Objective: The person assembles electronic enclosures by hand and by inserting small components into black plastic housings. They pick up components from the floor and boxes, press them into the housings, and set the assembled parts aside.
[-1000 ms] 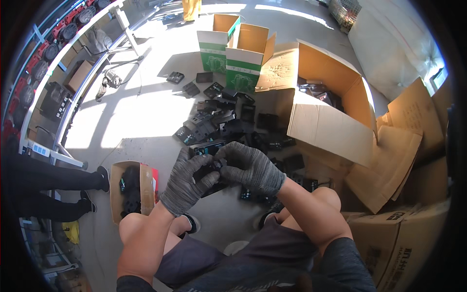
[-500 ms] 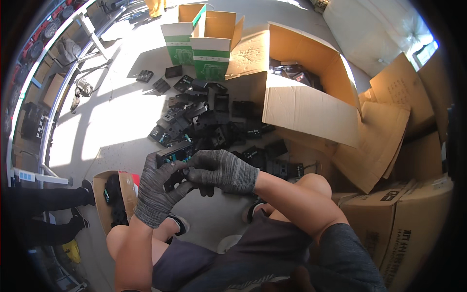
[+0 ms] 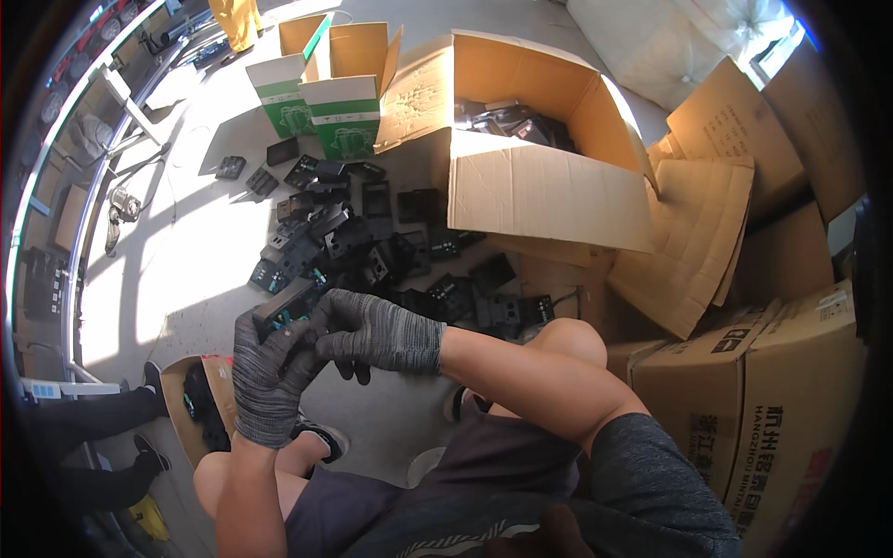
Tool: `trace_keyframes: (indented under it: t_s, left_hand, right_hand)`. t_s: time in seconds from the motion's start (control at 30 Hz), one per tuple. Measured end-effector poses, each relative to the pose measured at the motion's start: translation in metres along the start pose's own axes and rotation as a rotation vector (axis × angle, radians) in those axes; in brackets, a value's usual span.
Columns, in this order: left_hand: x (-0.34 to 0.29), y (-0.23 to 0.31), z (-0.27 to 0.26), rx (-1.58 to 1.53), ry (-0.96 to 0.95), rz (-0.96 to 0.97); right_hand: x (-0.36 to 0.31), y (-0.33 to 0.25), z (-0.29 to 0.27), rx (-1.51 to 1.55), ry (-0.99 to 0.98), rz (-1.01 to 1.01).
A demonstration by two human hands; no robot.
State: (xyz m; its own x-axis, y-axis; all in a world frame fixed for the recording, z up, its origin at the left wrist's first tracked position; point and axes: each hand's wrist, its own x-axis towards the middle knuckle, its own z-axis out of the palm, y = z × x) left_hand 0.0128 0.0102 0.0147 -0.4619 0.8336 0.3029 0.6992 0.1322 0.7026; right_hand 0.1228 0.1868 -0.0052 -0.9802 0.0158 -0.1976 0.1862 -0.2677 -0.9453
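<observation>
In my grey-gloved left hand [image 3: 265,386] is a black plastic housing [image 3: 286,302] with bluish-green parts inside, held tilted above my left knee. My right hand [image 3: 383,335], gloved the same way, presses bent fingers and thumb against the near side of that housing. Its fingertips meet the left hand's fingers, so the exact point of contact is hidden. Just beyond both hands, a heap of black plastic housings [image 3: 349,228] lies loose on the floor, some with bluish-green parts showing.
A large open carton [image 3: 549,191] holds more black pieces. Two green-and-white boxes [image 3: 344,116] stand at its left. A small box [image 3: 223,391] with black parts sits by my left knee, near another person's legs [image 3: 93,418]. Closed cartons [image 3: 698,391] stand right; a metal rack lines the left.
My view has swung, so the boxes and heap sit further left in the picture. Both hands still hold the housing, with the left fingers now curled further around its near side.
</observation>
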Motion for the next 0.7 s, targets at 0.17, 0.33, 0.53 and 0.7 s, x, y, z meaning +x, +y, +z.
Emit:
trace_keyframes:
  t_s: [0.17,0.33,0.53,0.7]
  left_hand:
    - [-0.003,-0.006,0.008,-0.125,0.077,-0.053]
    - [0.003,-0.005,0.009,0.037,0.042,-0.038]
    - [0.0,-0.003,0.002,0.133,0.001,-0.028]
    - [-0.005,-0.008,0.002,0.081,0.012,-0.074]
  right_hand:
    - [-0.003,-0.012,-0.004,0.032,-0.025,0.192]
    - [-0.012,-0.026,-0.008,0.044,0.055,0.183]
    - [-0.008,-0.013,-0.002,0.004,0.035,0.115]
    - [-0.005,-0.013,-0.007,0.086,-0.022,0.232]
